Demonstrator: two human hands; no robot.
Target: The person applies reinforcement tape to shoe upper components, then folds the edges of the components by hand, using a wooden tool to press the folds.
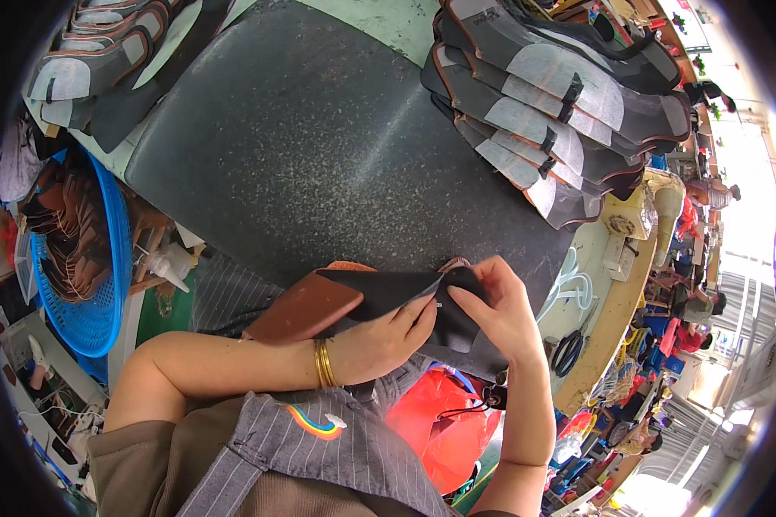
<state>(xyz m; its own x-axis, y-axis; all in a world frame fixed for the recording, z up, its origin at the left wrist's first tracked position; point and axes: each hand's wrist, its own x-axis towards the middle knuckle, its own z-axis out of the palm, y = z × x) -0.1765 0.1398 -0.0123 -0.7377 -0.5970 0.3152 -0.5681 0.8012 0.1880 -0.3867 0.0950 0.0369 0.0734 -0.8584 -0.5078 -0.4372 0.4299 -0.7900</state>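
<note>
A brown leather piece with a black lining, which looks like a shoe upper [306, 308], is held at the near edge of the black work mat [293, 129]. My left hand [378, 346] is closed on its black lining, with the brown flap sticking out to the left above my wrist. Thumb and fingers of my right hand [498, 308] pinch the lining's right end close to a curved edge. Both hands nearly meet at the fold between them. Part of the piece's lower side is hidden behind my left hand.
Overlapping grey shoe uppers [535, 112] with orange edges lie at the mat's far right. More similar pieces [103, 52] are piled at the far left. A blue basket [116, 258] of brown pieces stands left. A red plastic bag [444, 431] hangs below my hands.
</note>
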